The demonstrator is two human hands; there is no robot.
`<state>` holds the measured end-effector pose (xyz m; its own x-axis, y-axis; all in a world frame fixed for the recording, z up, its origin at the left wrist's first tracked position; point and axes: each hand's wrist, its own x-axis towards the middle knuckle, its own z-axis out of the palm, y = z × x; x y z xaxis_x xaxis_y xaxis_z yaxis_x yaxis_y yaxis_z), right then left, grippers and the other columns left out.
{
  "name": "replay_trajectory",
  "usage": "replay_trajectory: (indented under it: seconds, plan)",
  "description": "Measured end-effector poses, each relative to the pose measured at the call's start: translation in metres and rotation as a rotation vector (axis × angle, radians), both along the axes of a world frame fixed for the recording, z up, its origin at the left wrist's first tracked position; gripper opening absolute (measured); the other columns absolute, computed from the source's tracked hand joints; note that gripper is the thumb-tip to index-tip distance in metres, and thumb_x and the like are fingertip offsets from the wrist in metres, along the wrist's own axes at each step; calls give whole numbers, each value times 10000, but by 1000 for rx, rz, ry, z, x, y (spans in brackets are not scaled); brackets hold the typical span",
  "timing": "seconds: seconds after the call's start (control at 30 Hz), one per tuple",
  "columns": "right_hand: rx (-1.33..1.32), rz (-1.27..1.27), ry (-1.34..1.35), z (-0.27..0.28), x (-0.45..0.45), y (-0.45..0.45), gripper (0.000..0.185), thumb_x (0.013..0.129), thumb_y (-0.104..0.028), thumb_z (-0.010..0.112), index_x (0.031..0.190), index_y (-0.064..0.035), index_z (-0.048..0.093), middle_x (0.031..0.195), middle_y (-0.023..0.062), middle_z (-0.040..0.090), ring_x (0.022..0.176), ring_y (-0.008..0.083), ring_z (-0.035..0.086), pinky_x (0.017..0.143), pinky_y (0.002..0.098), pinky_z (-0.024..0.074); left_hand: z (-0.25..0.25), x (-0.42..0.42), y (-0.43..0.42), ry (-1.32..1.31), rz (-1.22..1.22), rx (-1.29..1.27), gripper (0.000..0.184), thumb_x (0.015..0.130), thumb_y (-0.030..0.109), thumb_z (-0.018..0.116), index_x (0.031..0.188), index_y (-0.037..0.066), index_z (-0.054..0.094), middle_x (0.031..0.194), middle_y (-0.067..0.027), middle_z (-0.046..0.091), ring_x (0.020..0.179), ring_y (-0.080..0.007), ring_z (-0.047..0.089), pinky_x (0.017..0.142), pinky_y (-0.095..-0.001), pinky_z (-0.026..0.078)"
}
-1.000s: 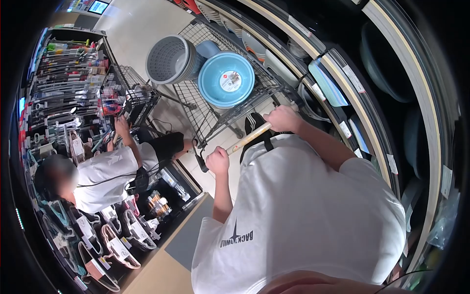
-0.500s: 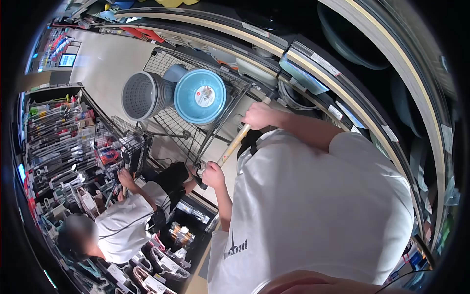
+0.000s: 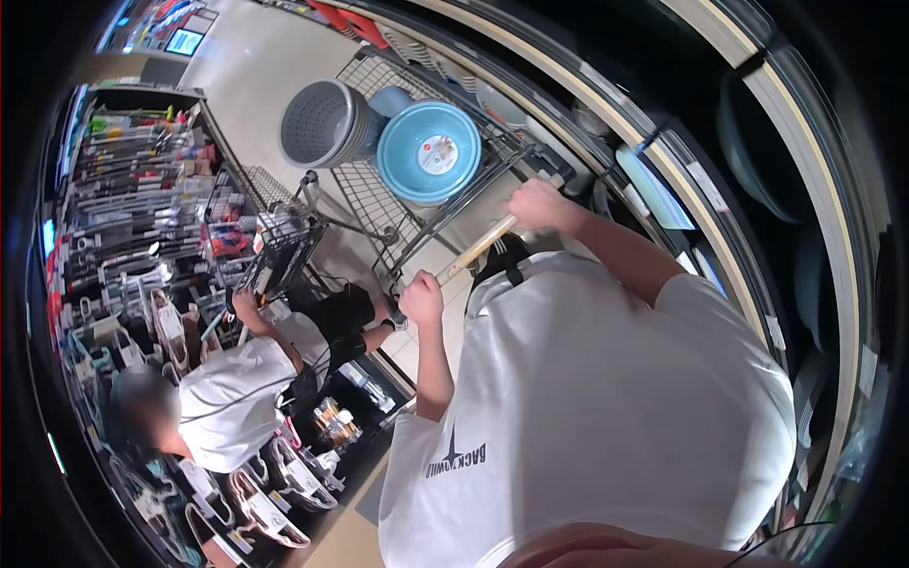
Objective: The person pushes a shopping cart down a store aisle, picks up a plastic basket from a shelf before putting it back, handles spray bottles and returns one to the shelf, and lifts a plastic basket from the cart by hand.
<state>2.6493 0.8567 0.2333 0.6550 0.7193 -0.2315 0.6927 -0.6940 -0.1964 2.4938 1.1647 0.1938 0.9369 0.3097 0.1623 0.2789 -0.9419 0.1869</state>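
Both of my hands grip the pale yellow handle (image 3: 483, 242) of a wire shopping cart (image 3: 365, 194). My left hand (image 3: 421, 299) is closed round its near-left end, and my right hand (image 3: 536, 204) is closed round it further right. At the cart's far end sits a round light-blue basin (image 3: 413, 142) with a label inside, its rim facing up. Beside it lies a stack of grey perforated baskets (image 3: 319, 123), tilted on its side. Part of a blue-grey container (image 3: 389, 100) shows behind the two.
To my left another person (image 3: 241, 398) in a white top holds a second wire cart (image 3: 275, 237). Behind them a rack of hanging long-handled goods (image 3: 142, 208) lines the aisle. Shelves (image 3: 701, 175) with basins run close along my right. Pale floor (image 3: 246, 57) stretches ahead.
The cart with its basin and baskets has shifted right and up in view, and the shelves have swung as the camera turned. Both hands stay on the handle.
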Motion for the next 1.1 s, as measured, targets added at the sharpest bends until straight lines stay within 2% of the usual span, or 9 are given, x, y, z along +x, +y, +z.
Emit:
replay_trajectory:
  seconds: [0.17, 0.47, 0.57, 0.63, 0.67, 0.7, 0.73, 0.8, 1.1]
  plan:
    - [56, 27, -71, 2, 24, -1, 226, 783, -277, 743, 939, -113, 742, 826, 125, 754, 802, 338, 743, 728, 463, 580, -4, 22, 2, 90, 46, -68, 445, 1006, 370, 434, 789, 115, 727, 720, -209, 695, 694, -434, 695, 638, -559, 533]
    - [9, 58, -135, -18, 60, 3, 241, 799, -298, 725, 962, -122, 741, 809, 124, 753, 787, 341, 748, 711, 477, 580, -13, 52, -2, 56, 105, -1, 434, 992, 370, 463, 784, 114, 745, 697, -219, 684, 668, -441, 690, 626, -554, 540]
    - [44, 35, -167, -43, 75, 2, 194, 779, -297, 709, 913, -159, 731, 799, 100, 738, 766, 326, 735, 696, 485, 579, -27, 65, 0, -37, 82, 62, 381, 958, 338, 502, 715, 122, 700, 629, -183, 666, 576, -402, 665, 570, -521, 531]
    - [116, -30, -173, -32, 76, 5, 265, 781, -299, 713, 1010, -164, 718, 788, 102, 719, 764, 339, 727, 686, 512, 575, -30, 73, 6, -118, 46, 116, 347, 931, 307, 535, 660, 131, 660, 575, -154, 645, 521, -366, 642, 540, -494, 520]
    - [51, -43, -110, -31, 87, 9, 236, 763, -272, 698, 977, -173, 709, 784, 103, 715, 756, 336, 725, 672, 509, 573, -31, 80, 9, -159, 36, 136, 345, 927, 302, 542, 650, 132, 656, 565, -148, 640, 507, -357, 636, 532, -485, 516]
    - [169, 29, -182, -64, 101, 2, 236, 768, -276, 695, 983, -177, 696, 783, 92, 715, 753, 339, 723, 668, 508, 572, -31, 88, 13, -175, 22, 125, 340, 925, 287, 551, 643, 126, 656, 565, -146, 643, 504, -346, 640, 525, -476, 513]
    - [315, 4, 7, -96, 118, 1, 249, 782, -286, 698, 1000, -169, 689, 786, 82, 721, 777, 334, 731, 685, 502, 571, -27, 98, 16, -181, 20, 115, 339, 925, 283, 555, 643, 124, 656, 563, -145, 641, 501, -345, 640, 529, -477, 518]
    - [-56, -6, -90, -15, 119, 28, 253, 803, -315, 705, 1006, -166, 689, 808, 73, 733, 811, 313, 741, 701, 480, 571, -25, 112, 24, -193, 28, 106, 338, 925, 279, 558, 643, 121, 655, 560, -144, 640, 499, -345, 640, 534, -479, 523]
    - [-229, -57, 17, 26, 197, 84, 329, 824, -387, 718, 1047, -146, 734, 961, 93, 777, 914, 303, 756, 778, 442, 594, -1, 198, 65, -113, -7, -9, 388, 963, 309, 532, 690, 106, 719, 589, -152, 668, 519, -354, 661, 578, -467, 554]
